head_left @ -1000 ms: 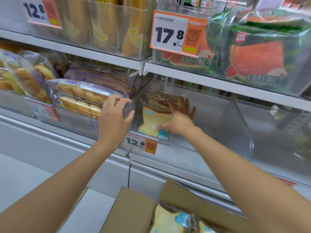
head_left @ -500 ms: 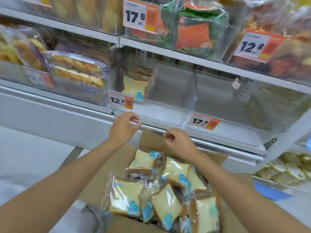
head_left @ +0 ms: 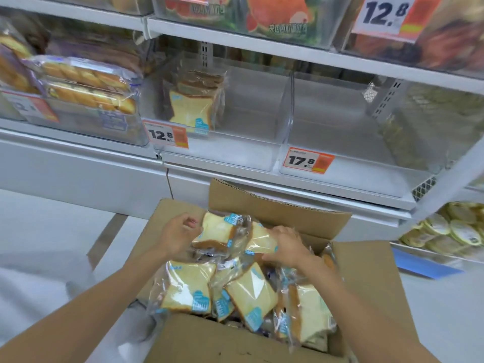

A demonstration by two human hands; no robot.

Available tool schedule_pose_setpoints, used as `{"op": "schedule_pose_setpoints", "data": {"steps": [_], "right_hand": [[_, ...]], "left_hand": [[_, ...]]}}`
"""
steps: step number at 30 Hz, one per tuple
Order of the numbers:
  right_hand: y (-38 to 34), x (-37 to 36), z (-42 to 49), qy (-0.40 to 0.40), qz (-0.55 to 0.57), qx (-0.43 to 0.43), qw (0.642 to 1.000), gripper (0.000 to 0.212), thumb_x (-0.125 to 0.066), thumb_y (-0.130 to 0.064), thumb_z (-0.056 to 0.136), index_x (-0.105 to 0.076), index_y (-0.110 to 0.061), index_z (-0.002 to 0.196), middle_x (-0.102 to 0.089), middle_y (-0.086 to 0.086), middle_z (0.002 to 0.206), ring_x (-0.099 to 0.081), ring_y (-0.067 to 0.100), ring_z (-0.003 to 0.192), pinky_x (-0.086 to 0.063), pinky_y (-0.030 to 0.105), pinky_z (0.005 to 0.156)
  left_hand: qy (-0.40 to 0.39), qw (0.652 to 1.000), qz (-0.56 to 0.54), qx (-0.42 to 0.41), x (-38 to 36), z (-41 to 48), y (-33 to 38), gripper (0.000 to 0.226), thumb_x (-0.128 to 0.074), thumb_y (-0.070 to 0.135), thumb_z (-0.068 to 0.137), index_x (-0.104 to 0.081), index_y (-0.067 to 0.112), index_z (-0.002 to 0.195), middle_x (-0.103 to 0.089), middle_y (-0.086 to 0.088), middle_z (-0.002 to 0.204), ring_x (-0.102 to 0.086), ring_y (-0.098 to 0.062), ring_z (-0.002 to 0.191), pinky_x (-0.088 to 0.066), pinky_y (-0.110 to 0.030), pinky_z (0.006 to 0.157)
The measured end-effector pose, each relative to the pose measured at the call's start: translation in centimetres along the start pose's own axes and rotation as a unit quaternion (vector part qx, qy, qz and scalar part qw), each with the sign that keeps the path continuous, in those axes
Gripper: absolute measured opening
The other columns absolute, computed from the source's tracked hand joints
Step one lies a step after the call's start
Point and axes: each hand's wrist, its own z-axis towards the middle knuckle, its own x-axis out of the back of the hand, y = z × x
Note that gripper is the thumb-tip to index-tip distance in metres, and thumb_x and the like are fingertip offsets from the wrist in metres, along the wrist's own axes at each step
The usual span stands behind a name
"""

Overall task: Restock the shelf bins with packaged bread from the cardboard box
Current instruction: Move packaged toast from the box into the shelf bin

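An open cardboard box (head_left: 277, 208) sits low in front of me, holding several clear-wrapped packs of sliced bread with blue labels. My left hand (head_left: 178, 235) pinches the left edge of the top bread pack (head_left: 218, 229) at the box's far side. My right hand (head_left: 286, 248) closes over the neighbouring bread pack (head_left: 258, 242). On the shelf above, one clear bin (head_left: 235, 155) with a 12.8 tag holds a single upright bread pack (head_left: 190, 108) at its left. The bin to its right (head_left: 340, 142), tagged 17.8, has nothing in it.
Long bread rolls in bags (head_left: 89, 85) fill the bin to the left. The upper shelf (head_left: 262, 45) carries watermelon-print packs and other goods. Round yellow-lidded packs (head_left: 450, 231) lie on a low shelf at the right. White floor lies to the left of the box.
Both hands left the shelf bin, where the right hand had set a bread pack, and came down into the box. They now grip two top packs. My view tilted down.
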Motion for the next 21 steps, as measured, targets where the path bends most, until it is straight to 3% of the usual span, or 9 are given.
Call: {"op": "schedule_pose_setpoints", "data": {"steps": [2, 5, 9, 12, 13, 15, 17, 19, 21], "right_hand": [[0.0, 1.0, -0.7, 0.018, 0.053, 0.016, 0.998, 0.081, -0.075, -0.05, 0.077, -0.039, -0.028, 0.146, -0.043, 0.002, 0.141, -0.035, 0.022, 0.13, -0.028, 0.034, 0.111], [-1.2, 3.1, -2.1, 0.089, 0.1, 0.06, 0.989, 0.084, -0.078, -0.048, 0.074, -0.04, -0.027, 0.146, -0.043, -0.001, 0.138, -0.033, 0.018, 0.131, -0.028, 0.03, 0.11], [-5.0, 5.7, -2.8, 0.132, 0.081, 0.15, 0.977, 0.092, -0.078, -0.052, 0.072, -0.034, -0.028, 0.149, -0.036, -0.005, 0.145, -0.027, 0.013, 0.135, -0.025, 0.031, 0.115], [-5.5, 6.5, -3.3, 0.127, 0.133, 0.134, 0.974, 0.103, -0.079, -0.057, 0.067, -0.025, -0.031, 0.151, -0.022, -0.007, 0.154, -0.018, 0.01, 0.141, -0.02, 0.031, 0.116], [-4.8, 6.4, -3.5, 0.129, 0.16, 0.105, 0.973, 0.098, -0.079, -0.055, 0.069, -0.028, -0.03, 0.149, -0.026, -0.006, 0.152, -0.023, 0.01, 0.14, -0.024, 0.031, 0.115], [-3.2, 5.2, -3.7, 0.091, 0.169, 0.046, 0.98, 0.073, -0.077, -0.045, 0.077, -0.042, -0.023, 0.137, -0.049, -0.001, 0.136, -0.045, 0.015, 0.128, -0.04, 0.031, 0.106], [-2.5, 2.8, -3.4, -0.016, 0.13, 0.003, 0.991, 0.058, -0.073, -0.042, 0.083, -0.049, -0.018, 0.13, -0.061, 0.001, 0.115, -0.058, 0.022, 0.114, -0.048, 0.033, 0.092], [-2.9, 0.0, -2.9, -0.114, 0.066, -0.027, 0.991, 0.074, -0.072, -0.05, 0.081, -0.042, -0.015, 0.14, -0.059, 0.006, 0.124, -0.055, 0.027, 0.119, -0.045, 0.034, 0.095], [-3.3, -2.3, -2.2, -0.147, 0.037, -0.036, 0.988, 0.084, -0.075, -0.049, 0.078, -0.037, -0.016, 0.145, -0.054, 0.008, 0.133, -0.05, 0.031, 0.125, -0.043, 0.037, 0.099]], "left_hand": [[-0.005, 0.999, -0.047, 0.013, -0.3, 0.5, 0.4, 0.03, -0.076, 0.026, 0.067, -0.064, 0.01, 0.09, -0.061, -0.008, 0.084, -0.057, -0.023, 0.079, -0.046, -0.029, 0.073], [-0.029, 0.996, -0.076, 0.029, -1.4, 0.6, 2.3, 0.022, -0.073, 0.027, 0.085, -0.066, 0.011, 0.099, -0.064, -0.005, 0.09, -0.061, -0.014, 0.069, -0.048, -0.023, 0.059], [-0.149, 0.98, -0.113, 0.063, -3.6, 0.0, 6.0, 0.06, -0.076, 0.061, 0.068, -0.068, 0.018, 0.11, -0.073, -0.001, 0.103, -0.069, -0.017, 0.093, -0.057, -0.031, 0.076], [-0.127, 0.971, -0.184, 0.083, -2.8, -0.1, 6.5, 0.033, -0.073, 0.023, 0.085, -0.065, 0.007, 0.113, -0.074, -0.012, 0.099, -0.07, -0.021, 0.083, -0.058, -0.033, 0.074], [-0.117, 0.969, -0.198, 0.092, -1.9, -0.2, 6.1, 0.025, -0.068, 0.013, 0.089, -0.063, 0.006, 0.113, -0.073, -0.012, 0.098, -0.07, -0.022, 0.082, -0.059, -0.036, 0.074], [-0.118, 0.963, -0.215, 0.107, 0.5, -0.6, 4.8, 0.015, -0.06, 0.009, 0.093, -0.06, 0.009, 0.108, -0.07, -0.009, 0.091, -0.066, -0.021, 0.075, -0.057, -0.034, 0.067], [-0.108, 0.964, -0.212, 0.121, 2.2, -0.9, 3.1, 0.004, -0.056, 0.011, 0.096, -0.058, 0.008, 0.099, -0.064, -0.005, 0.077, -0.058, -0.016, 0.062, -0.05, -0.023, 0.048], [-0.095, 0.967, -0.196, 0.129, 2.7, -1.1, 1.6, 0.008, -0.056, 0.013, 0.096, -0.058, 0.006, 0.098, -0.062, -0.005, 0.074, -0.053, -0.015, 0.058, -0.041, -0.021, 0.041], [-0.089, 0.965, -0.205, 0.138, 2.8, -1.2, 0.3, 0.019, -0.059, 0.015, 0.095, -0.061, 0.003, 0.109, -0.067, -0.008, 0.079, -0.055, -0.018, 0.061, -0.041, -0.025, 0.048]]}}
